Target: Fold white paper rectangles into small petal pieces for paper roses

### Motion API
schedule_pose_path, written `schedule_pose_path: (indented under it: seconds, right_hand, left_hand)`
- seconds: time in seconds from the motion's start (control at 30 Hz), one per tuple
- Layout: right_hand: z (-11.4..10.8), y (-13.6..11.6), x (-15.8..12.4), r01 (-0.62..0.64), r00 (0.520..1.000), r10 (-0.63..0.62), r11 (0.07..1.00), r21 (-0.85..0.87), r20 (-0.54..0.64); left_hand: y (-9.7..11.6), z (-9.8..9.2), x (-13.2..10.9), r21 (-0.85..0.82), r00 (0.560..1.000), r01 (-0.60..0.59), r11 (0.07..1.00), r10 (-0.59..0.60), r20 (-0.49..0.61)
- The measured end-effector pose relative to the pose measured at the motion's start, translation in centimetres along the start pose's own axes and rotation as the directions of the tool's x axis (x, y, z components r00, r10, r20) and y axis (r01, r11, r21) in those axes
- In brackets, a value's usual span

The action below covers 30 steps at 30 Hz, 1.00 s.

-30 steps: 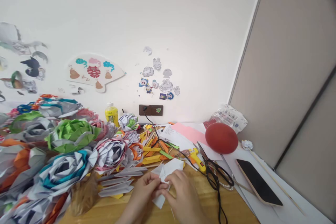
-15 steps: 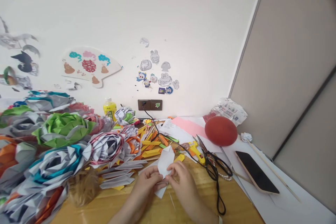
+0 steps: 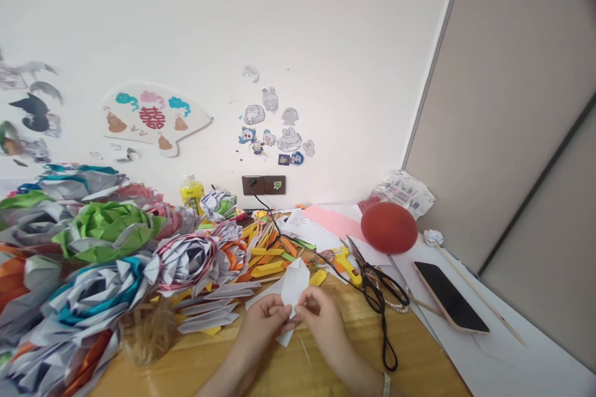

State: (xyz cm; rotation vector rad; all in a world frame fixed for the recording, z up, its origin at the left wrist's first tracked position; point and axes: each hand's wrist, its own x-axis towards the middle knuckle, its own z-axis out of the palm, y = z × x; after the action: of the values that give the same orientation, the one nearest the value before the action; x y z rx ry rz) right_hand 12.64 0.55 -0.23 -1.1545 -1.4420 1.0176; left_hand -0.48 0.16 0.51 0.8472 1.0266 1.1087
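One folded white paper piece (image 3: pixel 295 282) is held over the wooden table (image 3: pixel 162 378). Its left side is pinched between the thumb and curled fingers of the left hand (image 3: pixel 266 321); its lower right edge is nipped by the thumb and forefinger of the right hand (image 3: pixel 321 321), so both grips are closed to about the paper's thickness. The long axis is pointed away from the wrists, with most of the length exposed beyond the fingertips and a short end below; neither hand is placed nearer. Folded white strips (image 3: pixel 209 317) are laid to the left, a yellow glue gun (image 3: pixel 347 265) to the right.
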Motion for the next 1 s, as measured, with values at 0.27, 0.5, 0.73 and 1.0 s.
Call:
schedule_pose_path:
  seconds: [0.27, 0.5, 0.73, 1.0]
  right_hand:
    - [0.32, 0.31, 0.08, -0.020, 0.998, 0.022, 0.999, 0.044, -0.050]
    - [0.26, 0.28, 0.13, -0.029, 0.997, 0.030, 1.000, 0.011, -0.068]
    - [0.32, 0.68, 0.27, -0.084, 0.996, 0.087, 0.993, 0.085, -0.034]
    - [-0.52, 0.29, 0.73, -0.013, 1.000, 0.012, 0.993, 0.120, 0.007]
  left_hand:
    - [0.24, 0.17, -0.18, 0.018, 1.000, 0.008, 1.000, -0.008, 0.009]
    - [0.07, 0.17, -0.11, 0.067, 0.999, -0.004, 0.998, 0.002, 0.035]
    - [0.45, 0.42, -0.49, 0.122, 0.999, 0.025, 0.992, -0.028, 0.021]
    - [0.60, 0.26, -0.44, 0.053, 0.999, 0.042, 0.998, -0.041, -0.010]
